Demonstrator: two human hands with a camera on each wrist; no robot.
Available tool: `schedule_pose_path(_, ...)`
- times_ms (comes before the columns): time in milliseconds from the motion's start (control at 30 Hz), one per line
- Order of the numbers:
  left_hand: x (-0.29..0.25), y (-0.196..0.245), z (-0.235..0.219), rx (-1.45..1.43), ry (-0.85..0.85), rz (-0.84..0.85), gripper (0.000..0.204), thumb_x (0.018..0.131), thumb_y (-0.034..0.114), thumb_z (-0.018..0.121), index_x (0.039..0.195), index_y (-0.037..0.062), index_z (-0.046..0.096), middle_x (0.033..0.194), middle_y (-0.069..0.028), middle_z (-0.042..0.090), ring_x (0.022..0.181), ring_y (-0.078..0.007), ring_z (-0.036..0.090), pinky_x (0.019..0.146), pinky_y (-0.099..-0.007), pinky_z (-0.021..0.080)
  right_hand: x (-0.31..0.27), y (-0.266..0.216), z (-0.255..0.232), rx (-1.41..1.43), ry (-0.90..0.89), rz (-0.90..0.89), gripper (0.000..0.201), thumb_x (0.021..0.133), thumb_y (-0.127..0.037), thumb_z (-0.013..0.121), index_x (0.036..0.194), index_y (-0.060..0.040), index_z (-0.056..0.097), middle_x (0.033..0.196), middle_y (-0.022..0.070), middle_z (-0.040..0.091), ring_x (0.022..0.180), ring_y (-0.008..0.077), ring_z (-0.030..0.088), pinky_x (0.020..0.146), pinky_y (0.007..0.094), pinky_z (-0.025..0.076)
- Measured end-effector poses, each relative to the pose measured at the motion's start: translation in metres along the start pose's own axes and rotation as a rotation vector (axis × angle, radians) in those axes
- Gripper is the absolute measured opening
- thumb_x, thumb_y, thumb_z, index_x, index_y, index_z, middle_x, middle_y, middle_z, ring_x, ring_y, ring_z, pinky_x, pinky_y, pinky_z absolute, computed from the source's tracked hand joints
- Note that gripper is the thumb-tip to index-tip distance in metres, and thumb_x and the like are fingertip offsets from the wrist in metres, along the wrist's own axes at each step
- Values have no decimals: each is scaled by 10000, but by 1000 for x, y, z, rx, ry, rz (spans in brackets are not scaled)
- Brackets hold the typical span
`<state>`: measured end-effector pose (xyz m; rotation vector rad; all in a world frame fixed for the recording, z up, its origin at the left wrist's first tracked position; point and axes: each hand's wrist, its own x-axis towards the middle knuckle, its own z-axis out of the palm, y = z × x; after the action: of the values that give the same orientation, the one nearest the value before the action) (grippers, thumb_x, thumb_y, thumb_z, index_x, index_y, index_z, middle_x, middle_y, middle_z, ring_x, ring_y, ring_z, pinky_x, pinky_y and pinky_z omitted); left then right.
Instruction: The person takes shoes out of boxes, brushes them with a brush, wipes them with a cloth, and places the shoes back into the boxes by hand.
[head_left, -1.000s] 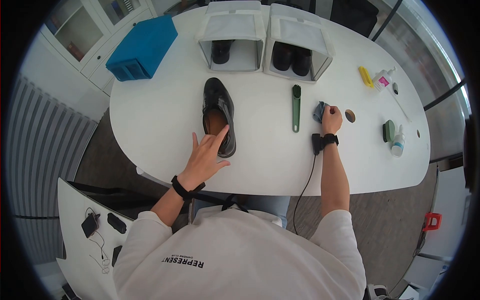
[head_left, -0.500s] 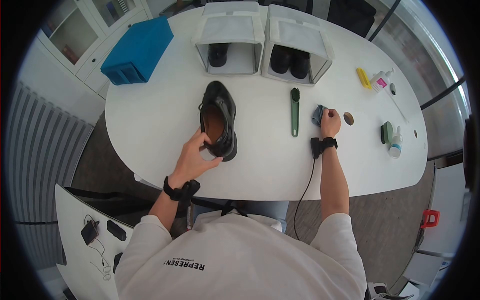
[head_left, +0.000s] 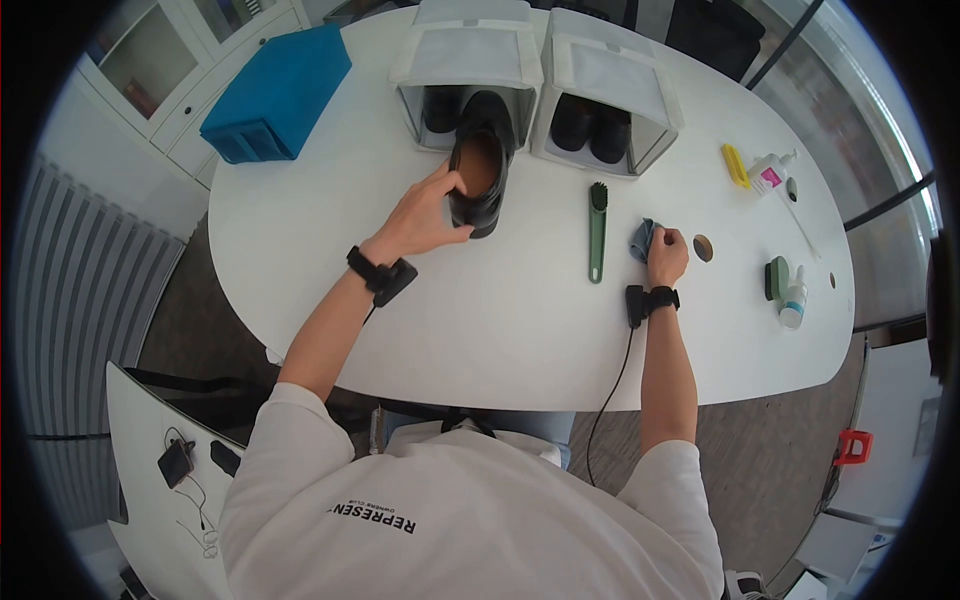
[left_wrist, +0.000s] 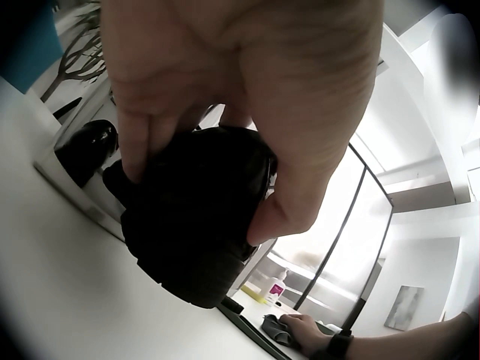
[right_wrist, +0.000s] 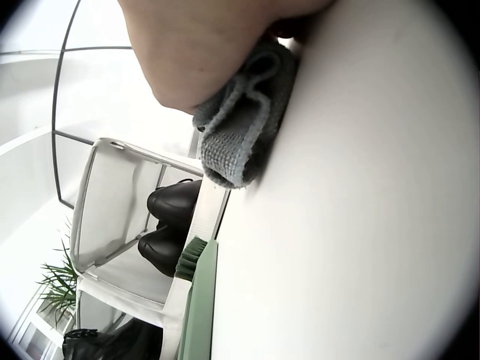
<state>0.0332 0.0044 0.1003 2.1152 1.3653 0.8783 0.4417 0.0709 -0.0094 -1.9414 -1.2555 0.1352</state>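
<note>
My left hand pinches a black leather shoe at the heel, thumb on one side and fingers on the other. The shoe's toe overlaps the open front of the left white shoe box, where a second black shoe sits. From the left wrist, the heel of the held shoe faces the camera, dark and tilted. Over to the right, my right hand rests on the table and grips a crumpled grey-blue cloth. Its folded edge pokes out below the hand in the right wrist view.
A second white box holds a pair of black shoes. Between the hands lies a green brush. At right are a yellow object, a pump bottle, a green-backed brush and a spray bottle. A blue case sits back left.
My left hand went from reaching into the shoe to gripping its heel, then carried it forward and right to the left box. The right hand stays put with the cloth.
</note>
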Motion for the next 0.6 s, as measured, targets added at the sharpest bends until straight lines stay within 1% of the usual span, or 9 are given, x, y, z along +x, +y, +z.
schedule_pose_path(67,14,-7,0,10,-17,-17,423,653,136,763,938,37,467,1165,-175,548,1053,-376,556,855,-406,452,-1,-2,0,-5,2,4,284,808,-304,586,843,-36,675,801,109,676,740,285,641,706,389,492)
schedule_pose_path(133,30,-19,5,30,49,27,402,655,110,769,924,31,480,1033,-114,548,975,-281,562,902,-345,437,-1,-1,-1,-10,8,8,284,807,-304,586,842,-36,673,807,111,676,742,285,641,707,389,492)
schedule_pose_path(167,37,-23,5,28,49,28,402,655,110,769,924,31,480,1033,-114,548,975,-281,562,902,-345,437,-1,0,0,-13,7,5,285,807,-305,586,843,-35,673,814,112,676,747,286,641,709,388,492)
schedule_pose_path(233,50,-30,5,59,51,46,412,658,117,771,939,31,484,1053,-125,559,1039,-294,557,919,-354,434,0,0,0,-15,8,2,286,807,-305,586,844,-35,673,821,113,676,753,286,640,712,387,492)
schedule_pose_path(267,56,-32,4,106,53,53,405,668,129,767,946,34,490,1092,-153,582,1164,-317,524,938,-362,425,0,-1,0,-16,1,13,287,807,-304,584,847,-34,673,826,114,676,757,287,640,714,387,491)
schedule_pose_path(367,74,-38,2,62,24,-3,401,676,141,763,957,37,498,1122,-184,593,1259,-333,465,960,-387,412,0,-1,0,-9,-8,28,289,806,-302,582,850,-31,673,829,116,676,760,288,640,717,387,491)
schedule_pose_path(400,81,-41,3,61,22,-1,401,676,141,763,957,37,498,1122,-184,593,1259,-333,465,960,-387,412,0,-1,0,-2,-14,30,290,805,-301,581,851,-30,672,828,116,675,759,289,640,718,388,491)
schedule_pose_path(467,92,-51,8,152,117,105,391,675,144,757,952,32,505,1133,-195,598,1294,-351,428,980,-408,398,-1,-2,0,0,-12,31,290,805,-300,581,852,-29,672,828,117,675,759,288,640,718,388,491)
schedule_pose_path(600,114,-61,12,155,88,69,380,670,135,748,945,24,511,1074,-189,605,1263,-371,450,991,-407,392,-1,-2,-1,13,-8,18,284,805,-291,579,851,-26,671,831,121,675,759,289,640,716,389,490)
